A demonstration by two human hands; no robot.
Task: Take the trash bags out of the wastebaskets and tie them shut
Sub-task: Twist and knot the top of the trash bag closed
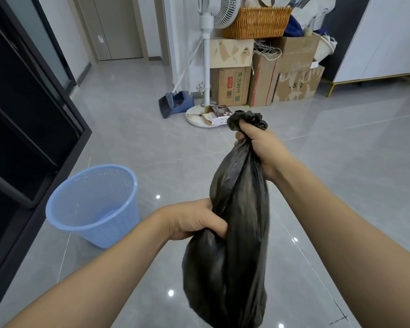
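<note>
Gripping black trash bag — both hands, left hand, right hand.

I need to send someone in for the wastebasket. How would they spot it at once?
Start at the tall black cabinet on the left. On the grey tiled floor by its near corner stands the blue wastebasket, upright, with no bag in it. It is the only light blue mesh-sided tub; the cardboard boxes sit against the far wall.
</note>
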